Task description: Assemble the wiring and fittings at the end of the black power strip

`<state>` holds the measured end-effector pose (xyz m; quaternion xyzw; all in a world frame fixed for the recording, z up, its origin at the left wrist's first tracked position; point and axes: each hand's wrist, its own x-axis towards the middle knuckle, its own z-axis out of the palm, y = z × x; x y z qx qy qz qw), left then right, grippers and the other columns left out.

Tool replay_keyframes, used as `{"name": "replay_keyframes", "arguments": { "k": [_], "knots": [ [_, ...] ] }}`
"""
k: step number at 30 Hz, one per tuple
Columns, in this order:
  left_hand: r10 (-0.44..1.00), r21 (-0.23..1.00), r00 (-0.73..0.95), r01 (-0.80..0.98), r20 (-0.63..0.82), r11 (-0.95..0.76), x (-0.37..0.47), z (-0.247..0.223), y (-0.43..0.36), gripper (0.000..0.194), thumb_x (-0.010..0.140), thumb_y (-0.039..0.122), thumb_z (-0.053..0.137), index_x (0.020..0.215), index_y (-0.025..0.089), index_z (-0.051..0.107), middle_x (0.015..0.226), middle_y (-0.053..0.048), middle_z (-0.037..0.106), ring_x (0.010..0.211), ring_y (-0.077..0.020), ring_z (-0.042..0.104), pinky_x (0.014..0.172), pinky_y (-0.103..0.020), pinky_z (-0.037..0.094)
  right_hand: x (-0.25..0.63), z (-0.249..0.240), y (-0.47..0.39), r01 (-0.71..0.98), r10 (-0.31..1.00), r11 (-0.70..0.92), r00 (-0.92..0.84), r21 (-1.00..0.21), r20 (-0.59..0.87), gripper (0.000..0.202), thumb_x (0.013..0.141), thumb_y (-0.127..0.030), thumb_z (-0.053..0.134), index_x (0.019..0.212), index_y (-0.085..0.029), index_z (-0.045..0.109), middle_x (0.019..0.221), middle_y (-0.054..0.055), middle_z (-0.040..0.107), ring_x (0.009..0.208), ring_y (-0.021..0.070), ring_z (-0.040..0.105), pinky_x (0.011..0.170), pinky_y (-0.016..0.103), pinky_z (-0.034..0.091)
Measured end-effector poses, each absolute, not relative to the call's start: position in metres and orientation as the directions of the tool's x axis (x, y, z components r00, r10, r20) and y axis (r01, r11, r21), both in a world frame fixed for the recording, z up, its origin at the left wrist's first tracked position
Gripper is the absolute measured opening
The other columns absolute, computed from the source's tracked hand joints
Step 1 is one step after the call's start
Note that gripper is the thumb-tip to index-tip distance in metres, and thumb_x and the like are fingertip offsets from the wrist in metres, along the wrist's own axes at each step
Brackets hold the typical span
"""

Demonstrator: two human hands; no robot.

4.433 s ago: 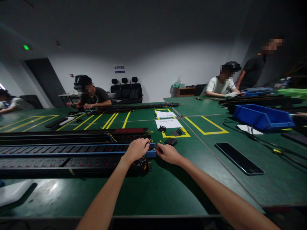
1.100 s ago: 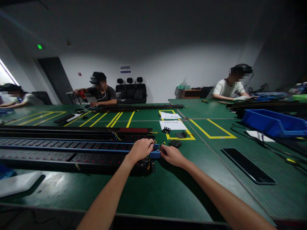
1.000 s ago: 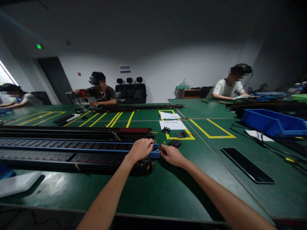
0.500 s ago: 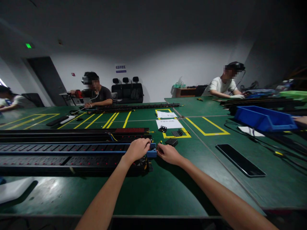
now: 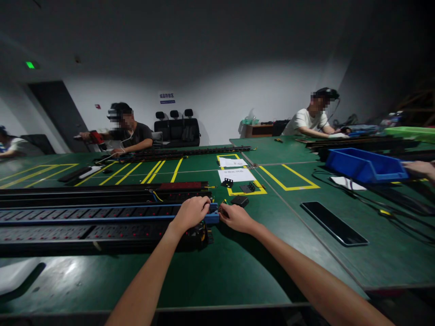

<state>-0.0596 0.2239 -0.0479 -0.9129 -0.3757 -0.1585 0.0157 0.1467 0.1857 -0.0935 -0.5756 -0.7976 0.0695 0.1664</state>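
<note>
A long blue strip [image 5: 136,220] with a row of dark sockets lies across the left of the green table. My left hand [image 5: 192,212] rests over its right end with the fingers curled down onto it. At the tip of that end, my right hand [image 5: 236,217] has its fingers pinched together on something small that I cannot make out. A black strip with red-marked sockets [image 5: 125,231] lies on the near side of the blue one, and wires show at its right end. Another dark strip [image 5: 102,196] lies on the far side.
Black brackets [image 5: 248,187] and a small black box [image 5: 239,200] lie beyond my right hand. A phone [image 5: 334,223], cables and a blue bin [image 5: 367,165] are on the right, with a person's hand [image 5: 421,169] beside the bin. Two people work across the table.
The view has shifted slightly, so most things sit a little further left. Another person's hand has come in at the right edge by the blue bin. My hands keep nearly the same pose.
</note>
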Motion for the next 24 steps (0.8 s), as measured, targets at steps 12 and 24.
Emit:
{"name": "replay_keyframes", "arguments": {
  "k": [12,24],
  "knots": [
    [0.684,0.102,0.666,0.690,0.299,-0.716,-0.0602,-0.0483,0.2236,0.026,0.098,0.026,0.039,0.107,0.021,0.063,0.101,-0.006,0.071,0.098,-0.0213,0.066,0.087,-0.033,0.051,0.1452,-0.0891,0.1835,0.901,0.948,0.313,-0.276,-0.301,0.161,0.016,0.097,-0.031,0.051,0.095,-0.019,0.061,0.081,0.004,0.068,0.068,0.0150,0.059,0.059,0.027,0.023],
    [0.695,0.104,0.660,0.699,0.286,-0.707,-0.0592,-0.0465,0.2224,0.025,0.098,0.026,0.040,0.108,0.021,0.063,0.102,-0.007,0.071,0.099,-0.0221,0.066,0.088,-0.034,0.050,0.1454,-0.0899,0.1837,0.902,0.946,0.317,-0.280,-0.292,0.162,0.016,0.097,-0.031,0.051,0.097,-0.019,0.061,0.080,0.004,0.067,0.068,0.0144,0.057,0.060,0.027,0.023]
  ]
}}
